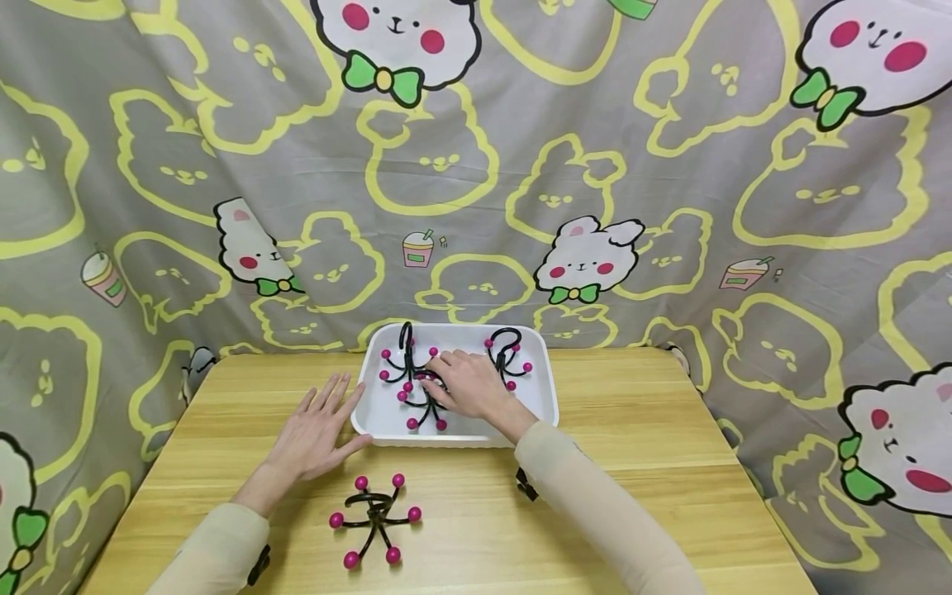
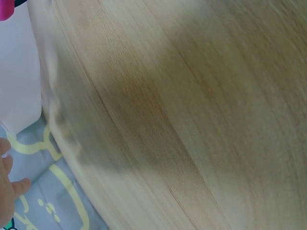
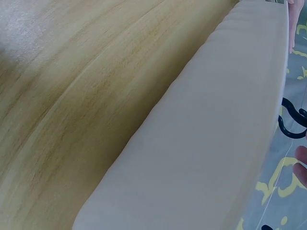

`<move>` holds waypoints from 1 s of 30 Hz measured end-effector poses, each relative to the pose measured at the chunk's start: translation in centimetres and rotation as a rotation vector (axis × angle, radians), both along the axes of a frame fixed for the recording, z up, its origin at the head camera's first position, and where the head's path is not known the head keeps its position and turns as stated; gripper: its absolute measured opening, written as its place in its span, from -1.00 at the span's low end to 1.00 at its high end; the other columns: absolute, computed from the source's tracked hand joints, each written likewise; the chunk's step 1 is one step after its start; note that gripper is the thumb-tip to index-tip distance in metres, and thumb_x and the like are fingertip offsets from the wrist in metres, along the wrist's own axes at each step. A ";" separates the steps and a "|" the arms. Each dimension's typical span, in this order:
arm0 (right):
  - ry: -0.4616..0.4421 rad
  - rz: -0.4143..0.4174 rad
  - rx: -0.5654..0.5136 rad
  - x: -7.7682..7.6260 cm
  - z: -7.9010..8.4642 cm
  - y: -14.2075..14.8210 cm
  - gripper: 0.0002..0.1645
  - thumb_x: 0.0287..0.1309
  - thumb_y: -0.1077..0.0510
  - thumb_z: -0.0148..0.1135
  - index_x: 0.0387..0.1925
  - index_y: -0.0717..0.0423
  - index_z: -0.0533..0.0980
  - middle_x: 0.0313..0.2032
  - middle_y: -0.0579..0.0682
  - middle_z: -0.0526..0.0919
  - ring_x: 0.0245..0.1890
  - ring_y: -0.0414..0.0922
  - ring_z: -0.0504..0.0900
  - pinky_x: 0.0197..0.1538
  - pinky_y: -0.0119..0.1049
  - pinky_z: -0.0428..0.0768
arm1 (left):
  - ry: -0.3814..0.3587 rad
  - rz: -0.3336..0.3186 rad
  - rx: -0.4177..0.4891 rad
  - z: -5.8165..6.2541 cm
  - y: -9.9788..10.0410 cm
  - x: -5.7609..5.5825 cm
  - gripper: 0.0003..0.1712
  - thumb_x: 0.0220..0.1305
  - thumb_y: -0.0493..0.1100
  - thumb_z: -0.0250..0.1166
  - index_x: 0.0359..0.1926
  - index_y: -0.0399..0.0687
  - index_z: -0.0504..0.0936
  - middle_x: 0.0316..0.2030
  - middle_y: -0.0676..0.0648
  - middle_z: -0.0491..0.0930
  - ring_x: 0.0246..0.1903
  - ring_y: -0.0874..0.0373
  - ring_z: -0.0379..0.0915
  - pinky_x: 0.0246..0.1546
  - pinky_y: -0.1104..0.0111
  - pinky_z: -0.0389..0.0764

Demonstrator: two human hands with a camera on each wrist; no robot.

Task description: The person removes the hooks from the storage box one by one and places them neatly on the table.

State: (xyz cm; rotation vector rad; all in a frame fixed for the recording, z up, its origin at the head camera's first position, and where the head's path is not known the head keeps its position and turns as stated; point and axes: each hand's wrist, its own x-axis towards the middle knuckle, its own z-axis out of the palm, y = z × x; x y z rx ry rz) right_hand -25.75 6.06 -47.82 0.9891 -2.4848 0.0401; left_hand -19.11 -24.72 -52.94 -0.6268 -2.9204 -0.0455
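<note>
Tray [image 1: 446,441] sits near the far edge of the table [image 1: 669,413], its back rim close to the patterned cloth [image 1: 491,235]; wood spreads wide to its right and left, with more in front of it; 4 black racks with pink balls show, 3 inside the tray and 1 outside; the loose rack [image 1: 377,518], with 6 balls, stands on the wood before the tray's front left corner; within the tray are the left rack [image 1: 408,364], the right rack [image 1: 501,360] and, nearest its front wall, the front rack [image 1: 429,403]; the right hand [image 1: 473,386] reaches over the tray, fingers and thumb pinching the front rack's hook; the left hand [image 1: 308,434], fingers spread apart, lies beside the tray's left wall.
</note>
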 end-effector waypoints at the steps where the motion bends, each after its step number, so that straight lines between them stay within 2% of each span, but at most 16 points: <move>1: 0.008 0.004 -0.002 0.0 0.0 0.0 -0.62 0.50 -0.27 0.13 0.01 -0.19 0.69 -0.20 -0.19 0.79 -0.28 -0.19 0.77 -0.35 -0.33 0.73 | 0.002 0.000 0.001 0.0 0.0 0.0 0.10 0.37 0.51 0.14 0.66 -0.04 0.16 0.66 -0.31 0.06 0.65 -0.29 0.03 0.62 -0.24 0.20; 8: 0.061 0.048 -0.025 0.5 0.2 0.2 -0.73 0.47 -0.19 0.20 -0.08 -0.19 0.69 -0.26 -0.21 0.78 -0.33 -0.21 0.76 -0.36 -0.34 0.72 | -0.009 0.004 0.005 0.0 0.0 0.0 0.09 0.39 0.50 0.13 0.67 -0.04 0.14 0.66 -0.30 0.05 0.66 -0.28 0.01 0.64 -0.23 0.15; 15: 0.132 0.093 -0.040 0.8 0.1 0.4 -0.80 0.39 -0.11 0.28 -0.15 -0.14 0.68 -0.30 -0.21 0.77 -0.38 -0.20 0.75 -0.39 -0.34 0.72 | 0.000 -0.002 0.004 0.0 -0.1 0.1 0.08 0.39 0.50 0.12 0.67 -0.03 0.14 0.66 -0.31 0.06 0.65 -0.28 0.02 0.63 -0.22 0.19; 26: 0.127 0.107 -0.031 0.9 0.6 0.7 -0.80 0.39 -0.09 0.27 -0.13 -0.14 0.70 -0.25 -0.22 0.79 -0.32 -0.21 0.77 -0.32 -0.35 0.74 | 0.008 -0.001 0.015 -0.1 0.0 0.0 0.09 0.37 0.51 0.14 0.67 -0.02 0.16 0.66 -0.32 0.06 0.65 -0.30 0.02 0.60 -0.26 0.21; 30: 0.138 0.112 -0.044 0.9 0.8 1.0 -0.82 0.37 -0.08 0.29 -0.14 -0.15 0.71 -0.27 -0.23 0.79 -0.36 -0.22 0.74 -0.38 -0.37 0.71 | -0.011 0.009 0.002 0.0 0.0 0.0 0.10 0.38 0.52 0.12 0.68 0.00 0.12 0.67 -0.31 0.02 0.66 -0.29 -0.03 0.61 -0.27 0.19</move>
